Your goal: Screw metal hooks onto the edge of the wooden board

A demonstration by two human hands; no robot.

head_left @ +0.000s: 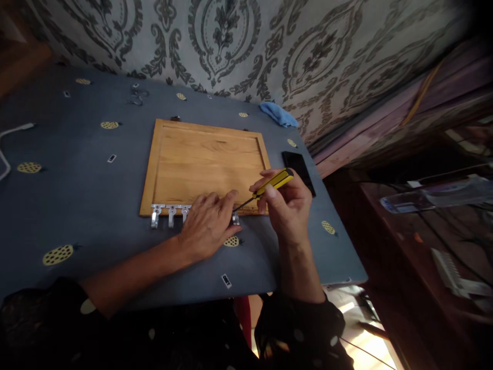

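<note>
A framed wooden board (208,164) lies on the table, with a metal hook rail (172,210) along its near edge. My left hand (206,221) rests over the rail, fingers on the board and thumb below its edge, holding the rail against the wood. Part of the rail is hidden beneath it. In my right hand (288,205) is a screwdriver (275,182) with a yellow and black handle, pinched by thumb and fingers. Its shaft slants down to the left, the tip at the rail's right end beside a hook (235,219); the screw there is too small to make out.
A black phone (298,169) lies right of the board, and a blue cloth (279,114) at the back. Scissors (136,96) lie far left, near a patterned wall. A white cable (11,131) reaches in from the left. The table's right edge borders a cluttered brown surface (416,246).
</note>
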